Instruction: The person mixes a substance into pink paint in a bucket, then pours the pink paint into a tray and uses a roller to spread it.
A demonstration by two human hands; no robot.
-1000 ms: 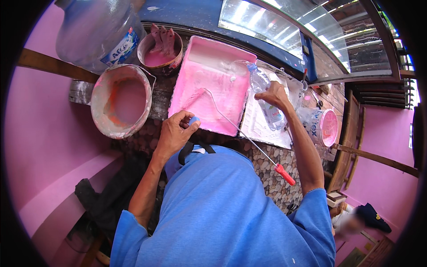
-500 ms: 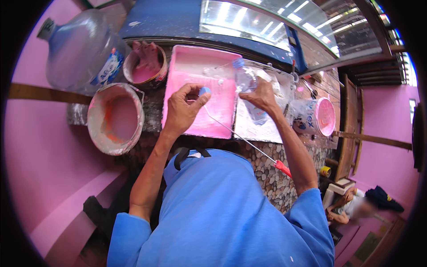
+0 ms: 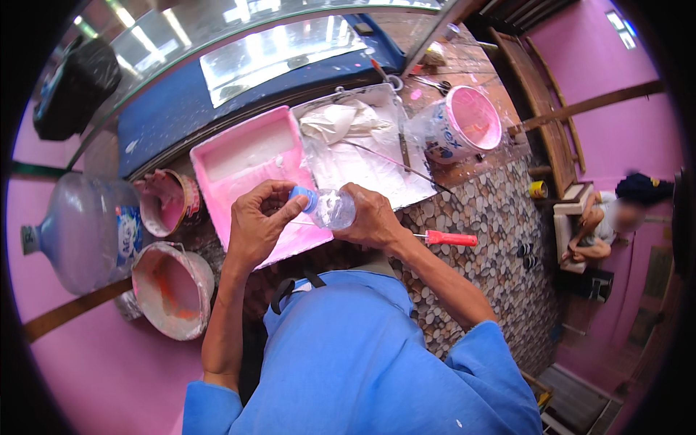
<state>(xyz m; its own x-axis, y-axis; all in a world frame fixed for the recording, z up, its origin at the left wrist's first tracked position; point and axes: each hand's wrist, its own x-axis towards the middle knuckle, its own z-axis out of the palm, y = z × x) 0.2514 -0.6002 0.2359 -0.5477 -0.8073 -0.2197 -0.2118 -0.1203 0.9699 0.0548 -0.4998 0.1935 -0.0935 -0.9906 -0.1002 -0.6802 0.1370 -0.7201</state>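
Bottle: small clear plastic bottle (image 3: 336, 209) lies sideways in right hand (image 3: 373, 221) grip, blue cap (image 3: 303, 197) pointing left.
Cap: left hand (image 3: 259, 221) fingers pinch it, nearer hand.

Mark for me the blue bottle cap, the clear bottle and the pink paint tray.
blue bottle cap (image 3: 303, 196), head view, on its side beside the left fingers.
clear bottle (image 3: 338, 210), head view, on the bare shoulder ahead of the right hand.
pink paint tray (image 3: 246, 156), head view, on its pale upper well.
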